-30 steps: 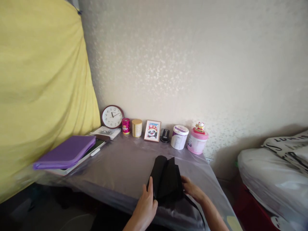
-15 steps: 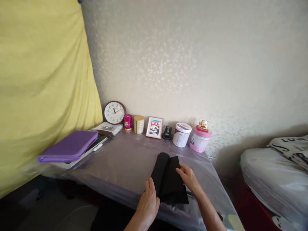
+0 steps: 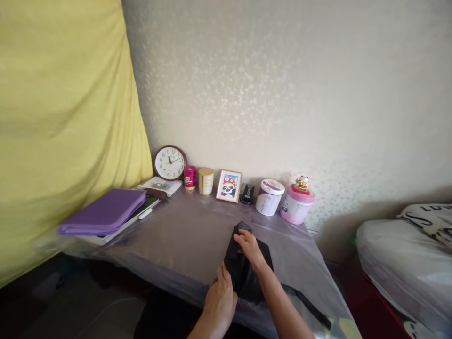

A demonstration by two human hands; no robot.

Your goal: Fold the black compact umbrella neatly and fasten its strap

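Observation:
A black, partly rolled piece of cloth (image 3: 235, 254) lies on the near part of the table, with a thick folded edge at its left and a flat part at its right. Around its lower left edge, my left hand (image 3: 221, 294) is closed. My right hand (image 3: 249, 245) reaches across the flat part, its curled fingers gripping the cloth near the far end of the roll. A narrow black strap (image 3: 310, 306) trails from beneath my right forearm to the table's right edge. What lies inside the roll is hidden.
The table (image 3: 176, 235) has a clear plastic cover. Along the wall stand a clock (image 3: 170, 163), a pink tin (image 3: 189, 178), a yellow-lidded jar (image 3: 205, 181), a panda picture frame (image 3: 229, 186), a black stapler-like item (image 3: 247, 193) and two tubs (image 3: 270, 197). A purple folder (image 3: 102, 212) lies left.
My right hand has moved left and away from me, from the cloth's right edge onto the roll. The flat part now lies lower, and the strap has come into view.

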